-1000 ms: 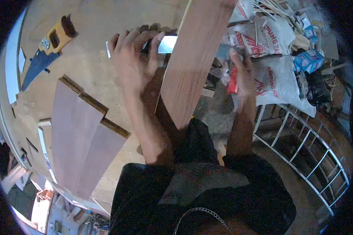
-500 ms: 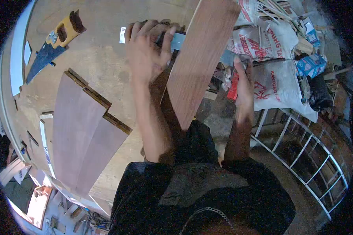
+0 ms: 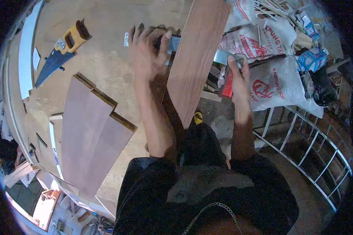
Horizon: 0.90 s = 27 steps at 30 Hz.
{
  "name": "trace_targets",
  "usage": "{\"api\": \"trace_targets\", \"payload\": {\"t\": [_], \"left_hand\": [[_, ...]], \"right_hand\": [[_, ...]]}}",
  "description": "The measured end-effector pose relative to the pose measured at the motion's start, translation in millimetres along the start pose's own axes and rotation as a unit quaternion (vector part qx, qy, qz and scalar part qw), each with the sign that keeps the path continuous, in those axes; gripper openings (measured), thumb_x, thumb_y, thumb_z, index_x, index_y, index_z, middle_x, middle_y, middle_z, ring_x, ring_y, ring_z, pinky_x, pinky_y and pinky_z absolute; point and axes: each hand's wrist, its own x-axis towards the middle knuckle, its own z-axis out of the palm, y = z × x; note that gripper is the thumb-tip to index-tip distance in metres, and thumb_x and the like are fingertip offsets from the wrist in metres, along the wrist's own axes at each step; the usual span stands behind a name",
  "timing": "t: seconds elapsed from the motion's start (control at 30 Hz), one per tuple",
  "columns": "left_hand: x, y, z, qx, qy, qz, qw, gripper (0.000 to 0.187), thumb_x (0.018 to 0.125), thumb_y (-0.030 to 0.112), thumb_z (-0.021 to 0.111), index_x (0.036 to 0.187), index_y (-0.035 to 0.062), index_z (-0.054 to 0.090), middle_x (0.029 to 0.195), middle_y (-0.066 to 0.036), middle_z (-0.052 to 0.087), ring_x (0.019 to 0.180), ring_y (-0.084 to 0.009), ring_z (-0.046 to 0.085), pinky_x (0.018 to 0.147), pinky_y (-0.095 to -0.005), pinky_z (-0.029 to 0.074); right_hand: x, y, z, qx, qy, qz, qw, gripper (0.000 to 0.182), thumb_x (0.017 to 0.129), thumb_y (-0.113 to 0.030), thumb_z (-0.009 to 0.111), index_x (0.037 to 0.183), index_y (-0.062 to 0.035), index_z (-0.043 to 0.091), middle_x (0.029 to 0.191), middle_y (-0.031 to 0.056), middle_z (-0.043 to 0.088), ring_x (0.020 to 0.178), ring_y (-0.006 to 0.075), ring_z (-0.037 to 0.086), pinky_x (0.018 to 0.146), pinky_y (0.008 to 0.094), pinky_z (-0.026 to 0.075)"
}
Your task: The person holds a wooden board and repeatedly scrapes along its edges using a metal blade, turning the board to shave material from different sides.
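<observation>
A brown wood-grain plank [image 3: 196,58] stands at a slant between my hands, its lower end close to my dark clothing. A flat metal strip [image 3: 221,57] passes behind the plank and shows on both sides of it. My left hand [image 3: 149,51], smeared by motion, curls over the strip left of the plank, its thumb near the plank's edge. On the other side, my right hand [image 3: 239,74] grips the strip's end with thumb and fingers. Just below those fingers is a red piece [image 3: 228,84]. I cannot tell whether the right hand also holds it.
On the plywood table [image 3: 110,51] lie a yellow-handled handsaw [image 3: 66,47] and stepped-edge wood-grain panels [image 3: 94,141]. White printed sacks [image 3: 276,82] and wood scraps [image 3: 268,9] are piled at right. A white metal rack [image 3: 302,149] stands below them.
The view has shifted slightly, with the table items now further right and lower. The plank and my right hand appear slightly further left. Both hands keep their places on the strip.
</observation>
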Motion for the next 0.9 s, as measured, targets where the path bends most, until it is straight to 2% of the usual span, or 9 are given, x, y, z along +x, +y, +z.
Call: {"api": "trace_targets", "payload": {"t": [0.13,0.2,0.33,0.4,0.5,0.57,0.77,0.87,0.9], "left_hand": [[3.9,0.1,-0.2,-0.019,0.008,-0.036,0.999,0.032,0.092,0.038,0.059,0.097,0.0095,0.072,0.104,-0.010,0.069,0.121,-0.0385,0.052,0.114,-0.0511,0.020],[5.6,1.7,-1.4,-0.017,-0.011,-0.040,0.999,0.030,0.092,0.038,0.057,0.096,0.0114,0.071,0.101,-0.008,0.067,0.108,-0.0337,0.056,0.113,-0.0545,0.022],[-3.5,14.3,-7.1,0.073,0.013,-0.066,0.995,0.040,0.089,0.047,0.060,0.112,0.0157,0.067,0.124,-0.008,0.059,0.123,-0.0339,0.046,0.113,-0.0568,0.013],[-7.1,3.2,-5.2,0.094,0.011,-0.091,0.991,0.045,0.086,0.051,0.061,0.116,0.0186,0.065,0.127,-0.008,0.056,0.125,-0.0323,0.045,0.111,-0.0588,0.014],[-3.1,-10.1,-7.3,0.107,0.030,-0.106,0.988,0.042,0.084,0.049,0.065,0.114,0.0192,0.065,0.126,-0.009,0.057,0.125,-0.0310,0.045,0.107,-0.0575,0.021],[2.1,-12.9,-8.4,0.096,0.039,-0.107,0.989,0.043,0.085,0.048,0.064,0.113,0.0164,0.065,0.126,-0.010,0.056,0.126,-0.0326,0.044,0.109,-0.0606,0.019],[18.5,-20.9,-0.9,0.072,0.076,-0.089,0.990,0.040,0.086,0.046,0.063,0.109,0.0135,0.067,0.118,-0.011,0.058,0.125,-0.0321,0.045,0.109,-0.0621,0.018],[13.5,-18.5,3.5,0.067,0.061,-0.086,0.992,0.038,0.086,0.045,0.064,0.108,0.0145,0.067,0.116,-0.011,0.058,0.124,-0.0319,0.046,0.108,-0.0617,0.019],[16.2,-20.4,6.6,0.067,0.061,-0.072,0.993,0.037,0.085,0.044,0.065,0.109,0.0154,0.066,0.118,-0.011,0.058,0.123,-0.0325,0.047,0.108,-0.0615,0.019]], "right_hand": [[-6.2,-17.8,10.2,0.024,0.008,-0.019,0.999,0.028,0.094,-0.023,0.065,0.115,-0.0073,0.053,0.094,0.0059,0.060,0.070,0.0147,0.060,0.055,0.0293,0.051],[-4.3,-20.6,11.9,0.098,-0.054,-0.032,0.993,0.027,0.095,-0.017,0.063,0.117,-0.0073,0.051,0.092,0.0062,0.060,0.069,0.0155,0.061,0.053,0.0301,0.052],[-6.1,-28.0,4.6,0.080,-0.079,0.041,0.993,0.026,0.096,-0.012,0.060,0.120,-0.0094,0.051,0.089,0.0061,0.061,0.065,0.0153,0.060,0.050,0.0302,0.051],[5.6,-11.7,1.7,0.076,-0.061,0.019,0.995,0.028,0.095,-0.014,0.061,0.120,-0.0097,0.051,0.084,0.0057,0.061,0.063,0.0149,0.059,0.051,0.0299,0.051],[30.9,3.9,-1.6,-0.019,-0.058,-0.112,0.992,0.026,0.095,-0.015,0.062,0.118,-0.0093,0.052,0.080,0.0045,0.062,0.060,0.0144,0.059,0.046,0.0297,0.049],[22.5,-47.4,22.0,0.051,-0.090,0.044,0.994,0.024,0.094,-0.016,0.063,0.114,-0.0081,0.053,0.082,0.0043,0.062,0.056,0.0148,0.058,0.043,0.0294,0.049],[54.8,-38.1,31.4,0.048,-0.096,-0.018,0.994,0.021,0.093,-0.020,0.065,0.108,-0.0109,0.053,0.071,0.0045,0.059,0.050,0.0146,0.055,0.040,0.0293,0.045],[25.8,-44.3,35.2,0.070,-0.053,0.024,0.996,0.024,0.092,-0.023,0.066,0.109,-0.0109,0.053,0.069,0.0046,0.057,0.047,0.0142,0.052,0.039,0.0286,0.041],[26.0,-41.8,32.3,0.086,-0.048,0.027,0.995,0.025,0.092,-0.024,0.066,0.110,-0.0109,0.054,0.074,0.0048,0.059,0.055,0.0149,0.055,0.047,0.0297,0.045]]}}
